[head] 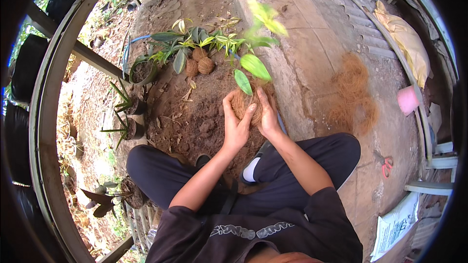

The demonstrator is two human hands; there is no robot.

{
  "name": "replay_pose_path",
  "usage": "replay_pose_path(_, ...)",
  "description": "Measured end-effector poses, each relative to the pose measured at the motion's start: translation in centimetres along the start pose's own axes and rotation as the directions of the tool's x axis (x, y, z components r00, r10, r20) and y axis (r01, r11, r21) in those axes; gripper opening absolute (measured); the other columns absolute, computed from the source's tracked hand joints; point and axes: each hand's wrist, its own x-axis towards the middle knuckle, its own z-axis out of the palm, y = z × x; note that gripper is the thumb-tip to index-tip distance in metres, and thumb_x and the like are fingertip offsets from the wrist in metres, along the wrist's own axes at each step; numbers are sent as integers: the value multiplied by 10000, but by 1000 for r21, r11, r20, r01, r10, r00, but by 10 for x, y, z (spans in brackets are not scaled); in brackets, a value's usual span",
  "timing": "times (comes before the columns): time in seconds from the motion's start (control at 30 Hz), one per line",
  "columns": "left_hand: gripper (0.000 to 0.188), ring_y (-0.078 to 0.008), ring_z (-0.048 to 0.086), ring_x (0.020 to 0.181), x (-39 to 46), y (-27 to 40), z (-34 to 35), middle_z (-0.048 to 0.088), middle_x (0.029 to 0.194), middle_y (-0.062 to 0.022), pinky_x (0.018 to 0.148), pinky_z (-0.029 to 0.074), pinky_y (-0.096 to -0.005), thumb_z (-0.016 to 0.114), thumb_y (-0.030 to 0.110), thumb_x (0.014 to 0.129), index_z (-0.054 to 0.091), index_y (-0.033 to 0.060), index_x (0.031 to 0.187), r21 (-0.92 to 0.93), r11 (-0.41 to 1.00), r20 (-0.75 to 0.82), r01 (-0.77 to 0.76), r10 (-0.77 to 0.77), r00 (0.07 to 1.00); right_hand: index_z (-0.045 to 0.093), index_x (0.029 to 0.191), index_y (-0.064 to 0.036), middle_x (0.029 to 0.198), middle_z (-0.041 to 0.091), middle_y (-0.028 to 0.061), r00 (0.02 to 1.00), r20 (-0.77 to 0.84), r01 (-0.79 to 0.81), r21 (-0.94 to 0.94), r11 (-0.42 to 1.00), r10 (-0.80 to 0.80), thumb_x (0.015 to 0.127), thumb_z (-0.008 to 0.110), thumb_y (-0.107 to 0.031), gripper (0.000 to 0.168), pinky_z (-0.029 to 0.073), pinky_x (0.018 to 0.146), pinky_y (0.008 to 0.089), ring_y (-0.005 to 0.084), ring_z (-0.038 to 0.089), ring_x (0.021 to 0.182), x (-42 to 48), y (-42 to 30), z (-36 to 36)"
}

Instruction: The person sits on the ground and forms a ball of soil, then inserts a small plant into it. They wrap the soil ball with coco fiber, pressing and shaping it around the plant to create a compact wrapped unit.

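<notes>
Both hands cup a ball of brown coconut fibre [241, 104] above loose dark soil [206, 128]. My left hand [237, 122] grips its left side, with the thumb across the front. Against the right side lies my right hand [267, 111], its fingers pointing away from me. A leafy plant with green and yellow leaves [256, 66] rises from the ball; its upper leaves are blurred. Its roots are hidden. Beyond the soil, several fibre-wrapped balls [206, 65] sit together beneath green and variegated plants [197, 40].
Loose coconut fibre [353, 91] lies on the concrete at right, with red-handled scissors [386, 166] nearer me. A pink container [408, 100] and a yellowish sack [406, 40] are at the far right. Potted plants [135, 104] stand at left, beside a frame rail [40, 117].
</notes>
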Motion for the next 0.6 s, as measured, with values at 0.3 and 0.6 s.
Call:
replay_pose_path(0.3, 387, -275, 486, 1023, -2, -5, -11, 518, 1051, -115, 874, 385, -351, 715, 233, 723, 617, 44, 1046, 527, 824, -77, -206, 287, 955, 531, 1123, -23, 1052, 582, 101, 965, 24, -259, 248, 934, 261, 899, 483, -305, 363, 488, 805, 333, 183, 576, 954, 4, 6, -10)
replay_pose_path(0.6, 190, -27, 388, 646, 36, 9, -44, 505, 816, 46, 527, 319, -185, 591, 177, 881, 591, 48, 1021, 83, 996, -372, -40, 68, 926, 503, 1209, -60, 1146, 569, 127, 884, 305, -464, 473, 749, 354, 892, 357, -445, 519, 463, 890, 443, 271, 566, 1028, 11, -7, -24)
